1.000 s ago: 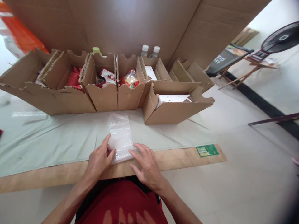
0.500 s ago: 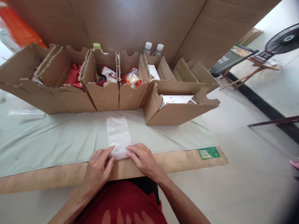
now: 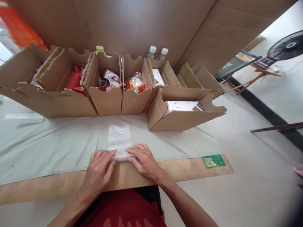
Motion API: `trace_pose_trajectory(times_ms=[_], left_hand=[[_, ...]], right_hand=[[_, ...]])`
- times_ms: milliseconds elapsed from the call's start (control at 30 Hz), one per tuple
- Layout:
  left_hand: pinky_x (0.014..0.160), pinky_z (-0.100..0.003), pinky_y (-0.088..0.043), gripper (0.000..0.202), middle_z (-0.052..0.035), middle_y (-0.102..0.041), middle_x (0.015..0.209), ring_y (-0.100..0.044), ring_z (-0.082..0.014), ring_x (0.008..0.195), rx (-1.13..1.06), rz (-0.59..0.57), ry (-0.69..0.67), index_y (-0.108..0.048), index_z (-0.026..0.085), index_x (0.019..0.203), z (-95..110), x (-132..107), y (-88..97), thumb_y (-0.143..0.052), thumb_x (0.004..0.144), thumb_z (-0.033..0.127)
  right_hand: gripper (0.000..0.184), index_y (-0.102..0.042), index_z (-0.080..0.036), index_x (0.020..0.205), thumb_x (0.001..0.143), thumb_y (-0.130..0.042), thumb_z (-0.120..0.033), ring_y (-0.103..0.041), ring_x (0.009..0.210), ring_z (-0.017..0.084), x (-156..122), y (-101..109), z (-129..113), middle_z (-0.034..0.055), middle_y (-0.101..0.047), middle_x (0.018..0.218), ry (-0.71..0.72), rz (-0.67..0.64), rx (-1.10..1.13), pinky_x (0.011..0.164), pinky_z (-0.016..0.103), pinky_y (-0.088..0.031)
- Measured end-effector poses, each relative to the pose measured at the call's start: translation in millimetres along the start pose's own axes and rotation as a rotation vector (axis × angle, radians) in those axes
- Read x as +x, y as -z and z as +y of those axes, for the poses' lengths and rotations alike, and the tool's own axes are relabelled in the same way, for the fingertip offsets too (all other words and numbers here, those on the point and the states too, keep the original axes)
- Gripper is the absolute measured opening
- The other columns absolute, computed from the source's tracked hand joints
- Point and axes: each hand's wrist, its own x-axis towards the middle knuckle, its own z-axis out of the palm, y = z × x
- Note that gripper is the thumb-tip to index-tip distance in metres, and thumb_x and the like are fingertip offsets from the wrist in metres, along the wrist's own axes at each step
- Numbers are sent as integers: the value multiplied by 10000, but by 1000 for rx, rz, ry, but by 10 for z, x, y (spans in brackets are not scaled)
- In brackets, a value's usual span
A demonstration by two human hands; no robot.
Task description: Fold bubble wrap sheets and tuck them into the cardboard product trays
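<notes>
A strip of clear bubble wrap (image 3: 119, 138) lies on the pale green sheet (image 3: 52, 148) in front of me. My left hand (image 3: 98, 170) and my right hand (image 3: 143, 160) both press on its near end, fingers curled over a rolled-up part of the wrap. The fingertips of both hands meet at the roll. What is inside the roll, if anything, is hidden under my fingers.
A row of open cardboard boxes (image 3: 106, 91) with snack packets stands behind the wrap. A further box (image 3: 180, 113) holds a white carton. Two bottles (image 3: 157, 53) stand at the back by the cardboard wall. A wooden board edge (image 3: 184, 167) runs near me; a fan (image 3: 286, 45) stands far right.
The near end of the bubble wrap has been rolled away from me, so the flat strip is shorter. Both hands moved forward and closer together on the roll.
</notes>
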Motion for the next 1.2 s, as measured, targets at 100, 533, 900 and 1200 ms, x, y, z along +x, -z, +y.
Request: trace_pose_trajectory(times_ms=[100, 533, 900, 1200], left_hand=[[786, -362, -469, 249, -45, -723, 886, -637, -216, 835, 38, 0, 92, -634, 192, 1218, -135, 173, -61, -505, 1013, 248], [1005, -478, -564, 555, -143, -725, 1223, -698, -306, 1149, -1114, 164, 1098, -656, 163, 1208, 113, 138, 72, -786, 791, 505], [939, -470, -608, 543, -79, -798, 1008, -721, -346, 1083, -1437, 133, 1175, -766, 195, 1109, 428, 275, -30, -916, 614, 361], [845, -454, -636, 632, -89, -761, 1176, -727, -354, 1042, -1148, -70, 690, -698, 284, 1234, 517, 378, -102, -843, 694, 580]], right_hand=[[254, -662, -201, 1251, 1013, -582, -243, -623, 1136, 260, 21, 18, -11, 125, -715, 1228, -2, 84, -103, 955, 429, -480], [239, -705, -207, 1216, 986, -648, -240, -662, 1034, 233, 471, -39, 98, 67, -778, 1119, -179, -27, 41, 959, 391, -448], [778, -518, -216, 1430, 813, -752, -628, -598, 1253, 284, -80, 106, -183, 165, -571, 1439, -484, 80, 700, 1005, 418, -520], [251, -726, -227, 980, 853, -752, -442, -644, 787, 175, -237, 1028, -189, 34, -710, 891, -465, 222, 697, 690, 292, -529]])
